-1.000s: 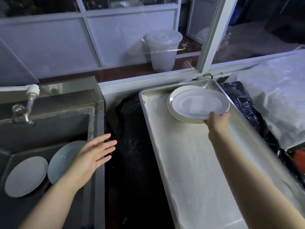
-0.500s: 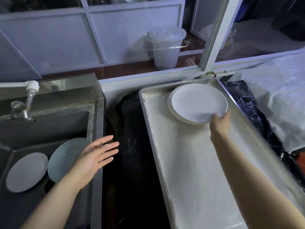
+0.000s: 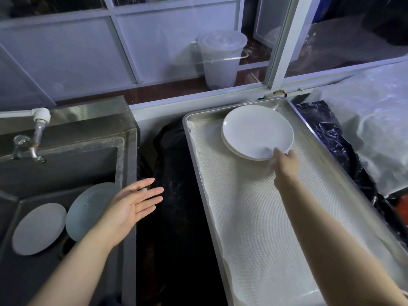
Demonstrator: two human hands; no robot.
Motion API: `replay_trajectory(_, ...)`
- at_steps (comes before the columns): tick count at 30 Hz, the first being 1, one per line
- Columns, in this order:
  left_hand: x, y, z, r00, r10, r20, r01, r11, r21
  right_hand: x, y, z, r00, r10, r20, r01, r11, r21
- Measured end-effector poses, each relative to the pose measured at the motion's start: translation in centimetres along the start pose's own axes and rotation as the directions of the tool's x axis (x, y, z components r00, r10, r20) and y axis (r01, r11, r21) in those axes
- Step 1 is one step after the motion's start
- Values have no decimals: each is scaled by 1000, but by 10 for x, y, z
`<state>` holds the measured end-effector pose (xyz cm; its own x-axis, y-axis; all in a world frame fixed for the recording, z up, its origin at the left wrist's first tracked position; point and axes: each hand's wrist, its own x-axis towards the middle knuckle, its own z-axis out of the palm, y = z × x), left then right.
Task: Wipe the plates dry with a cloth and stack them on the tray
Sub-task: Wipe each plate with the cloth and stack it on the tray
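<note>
The right hand (image 3: 286, 163) pinched the top plate (image 3: 257, 131) at its 5 o'clock rim — stacking step; left hand (image 3: 130, 204), fingers spread, should next fetch a sink plate (image 3: 38, 228).

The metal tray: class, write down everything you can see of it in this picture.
The metal tray is long, rectangular and shallow, of dull silver metal with a raised rim and rounded corners. It lies flat to the right of the sink, running away from the viewer. A pale woven liner covers its floor. A small stack of white plates sits at its far end, where the right hand touches the top plate's near edge.
</note>
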<state>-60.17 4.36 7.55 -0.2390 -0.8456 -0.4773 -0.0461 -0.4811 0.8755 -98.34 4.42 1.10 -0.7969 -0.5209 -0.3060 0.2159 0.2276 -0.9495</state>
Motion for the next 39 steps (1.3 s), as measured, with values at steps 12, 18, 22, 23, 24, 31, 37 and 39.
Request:
replay_trajectory(12, -16, -13, -26, 1000, -3, 8, 3, 999, -53, -166, 23, 16, 825, 201, 528, -390, 879, 274)
replay_trajectory(18, -48, -17, -84, 999, 13, -36, -18, 992, -128, -247, 27, 53, 672, 193, 715, -419, 895, 152)
replay_trajectory(22, -86, -23, -149, 996, 21, -91, -39, 978, -206, -310, 32, 85, 636, 198, 746, -399, 912, 98)
replay_trajectory(23, -97, -26, -168, 994, 25, -105, -48, 975, -219, -327, 34, 94, 630, 203, 750, -393, 916, 83)
replay_trajectory(24, -109, -30, -189, 992, 32, -122, -60, 972, -228, -345, 36, 104, 624, 207, 754, -387, 920, 68)
replay_trajectory(31, -193, -66, -340, 968, 60, -242, -117, 967, -228, -468, 69, 172, 609, 238, 757, -402, 915, 36)
replay_trajectory(37, -248, -77, -452, 935, 57, -349, -157, 951, -265, -540, 99, 226, 600, 278, 750, -396, 918, -23)
replay_trajectory(39, -258, -80, -477, 933, 49, -358, -158, 946, -283, -559, 108, 242, 587, 306, 750, -407, 912, -53)
